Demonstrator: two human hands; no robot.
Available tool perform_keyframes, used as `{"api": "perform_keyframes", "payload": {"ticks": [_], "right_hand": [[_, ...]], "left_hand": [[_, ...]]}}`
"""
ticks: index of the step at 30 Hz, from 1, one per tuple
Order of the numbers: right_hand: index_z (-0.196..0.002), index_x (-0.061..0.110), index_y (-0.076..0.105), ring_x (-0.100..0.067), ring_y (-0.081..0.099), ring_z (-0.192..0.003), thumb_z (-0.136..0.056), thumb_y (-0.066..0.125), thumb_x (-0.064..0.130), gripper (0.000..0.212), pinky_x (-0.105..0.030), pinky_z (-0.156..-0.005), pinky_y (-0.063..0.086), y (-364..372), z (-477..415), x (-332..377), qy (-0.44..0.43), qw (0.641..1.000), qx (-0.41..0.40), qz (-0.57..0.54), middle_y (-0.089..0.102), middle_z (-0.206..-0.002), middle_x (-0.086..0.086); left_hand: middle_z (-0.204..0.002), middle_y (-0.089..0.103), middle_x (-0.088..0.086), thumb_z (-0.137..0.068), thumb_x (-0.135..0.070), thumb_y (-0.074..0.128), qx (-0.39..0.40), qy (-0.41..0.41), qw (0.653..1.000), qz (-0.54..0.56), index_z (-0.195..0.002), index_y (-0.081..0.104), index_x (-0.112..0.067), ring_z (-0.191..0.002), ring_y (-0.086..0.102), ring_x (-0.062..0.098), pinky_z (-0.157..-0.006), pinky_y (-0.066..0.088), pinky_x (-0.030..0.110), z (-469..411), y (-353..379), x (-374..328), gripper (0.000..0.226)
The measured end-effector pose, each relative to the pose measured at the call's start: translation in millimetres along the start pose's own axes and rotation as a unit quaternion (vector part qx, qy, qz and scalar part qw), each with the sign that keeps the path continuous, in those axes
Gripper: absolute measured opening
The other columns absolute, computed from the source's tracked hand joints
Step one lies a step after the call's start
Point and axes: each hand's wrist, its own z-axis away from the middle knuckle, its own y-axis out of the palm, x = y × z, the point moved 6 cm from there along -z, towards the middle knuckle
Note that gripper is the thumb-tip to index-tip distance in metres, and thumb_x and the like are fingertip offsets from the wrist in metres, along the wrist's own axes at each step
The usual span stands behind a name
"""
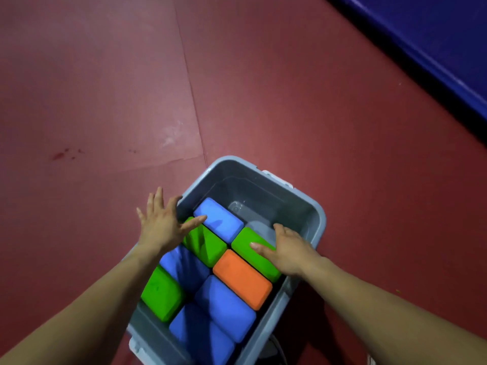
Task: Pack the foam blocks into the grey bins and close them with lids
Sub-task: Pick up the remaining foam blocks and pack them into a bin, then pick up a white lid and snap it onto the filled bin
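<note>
The fingers [159, 200] of the left hand [163, 225] are spreading wide and straight over the left rim of the grey bin [319, 214], holding nothing. Its thumb is reaching inward and touching the near corner of the far blue block [218, 219]. The right hand [287, 248] is lying on the right green block [253, 255]. Its thumb is stretching along the top and its fingers are curling down over the block's far end, with their tips hidden.

That block is sitting in the bin's right-hand row, touching the orange block [242, 279] just nearer the person. A second green block [204, 245] is lying beside the far blue one, under the left thumb. More blue blocks [224, 306] and a third green block [160, 293] are filling the near half. The far end of the bin is showing bare grey bottom.

The bin is standing open, without a lid, on the red floor [105, 101], with a white latch [276, 177] showing on its far rim. A dark blue mat [421, 48] is running across the top right corner.
</note>
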Motion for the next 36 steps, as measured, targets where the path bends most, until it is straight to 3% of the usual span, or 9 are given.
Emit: {"api": "perform_keyframes", "payload": {"ticks": [4,8,12,17,20,29,36], "right_hand": [[-0.155,0.014,0.017,-0.029,0.031,-0.143,-0.080,0.031,0.086,0.105,-0.050,-0.114,0.031,-31.9,75.8,15.0,-0.017,0.999,-0.024,0.017,0.030,-0.158,-0.009],[-0.151,0.015,0.025,-0.028,0.035,-0.141,-0.055,0.010,0.098,0.127,-0.052,-0.110,0.034,-71.6,162.8,18.9,0.000,0.998,-0.060,0.011,0.035,-0.156,-0.008],[-0.144,0.017,0.035,-0.031,0.042,-0.135,-0.077,0.034,0.088,0.098,-0.052,-0.106,0.039,-112.7,251.2,12.0,0.018,0.990,-0.137,0.017,0.044,-0.149,-0.008],[-0.149,0.015,0.031,-0.032,0.038,-0.139,-0.080,0.036,0.085,0.099,-0.055,-0.109,0.036,-136.3,356.3,-7.1,0.066,0.978,-0.195,0.019,0.040,-0.152,-0.010],[-0.150,0.014,0.030,-0.033,0.036,-0.140,-0.080,0.036,0.085,0.100,-0.055,-0.110,0.035,-139.1,409.7,-25.0,0.096,0.971,-0.220,0.007,0.038,-0.154,-0.010],[-0.152,0.016,0.027,-0.030,0.030,-0.144,-0.081,0.037,0.084,0.098,-0.057,-0.113,0.029,-130.5,565.0,-128.4,0.214,0.931,-0.289,-0.058,0.033,-0.157,-0.008],[-0.148,0.016,0.033,-0.032,0.034,-0.141,-0.083,0.038,0.081,0.092,-0.055,-0.110,0.033,-79.7,691.5,-261.5,0.334,0.873,-0.334,-0.124,0.039,-0.153,-0.008]], "left_hand": [[-0.165,0.010,0.013,-0.061,-0.091,0.038,0.008,0.014,1.000,-0.001,-0.145,0.043,-0.033,-0.152,0.005,0.031,-0.118,0.008,0.064,49.1,-47.4,-7.4,0.103],[-0.164,0.016,0.012,-0.055,-0.102,0.032,-0.010,0.059,0.998,0.014,-0.144,0.044,-0.033,-0.152,0.009,0.031,-0.118,0.009,0.061,101.6,-107.7,-33.5,0.113],[-0.160,0.025,0.013,-0.060,-0.096,0.041,-0.045,0.134,0.990,0.028,-0.142,0.047,-0.028,-0.149,0.019,0.030,-0.118,0.017,0.060,157.6,-169.0,-84.1,0.106],[-0.158,0.029,0.016,-0.049,-0.103,0.027,-0.034,0.252,0.964,0.078,-0.141,0.048,-0.024,-0.148,0.023,0.031,-0.118,0.025,0.051,230.3,-206.9,-162.5,0.123],[-0.159,0.027,0.017,-0.051,-0.097,0.029,-0.026,0.317,0.945,0.069,-0.143,0.047,-0.023,-0.148,0.022,0.033,-0.120,0.022,0.049,274.6,-217.9,-206.4,0.120],[-0.157,0.031,0.020,-0.042,-0.109,0.015,0.018,0.458,0.888,0.018,-0.143,0.047,-0.021,-0.146,0.027,0.035,-0.118,0.027,0.049,381.1,-213.6,-337.2,0.138],[-0.161,0.022,0.017,-0.062,-0.084,0.051,0.096,0.577,0.811,0.008,-0.148,0.041,-0.020,-0.149,0.020,0.031,-0.121,0.022,0.041,512.0,-153.4,-465.7,0.107]]}}
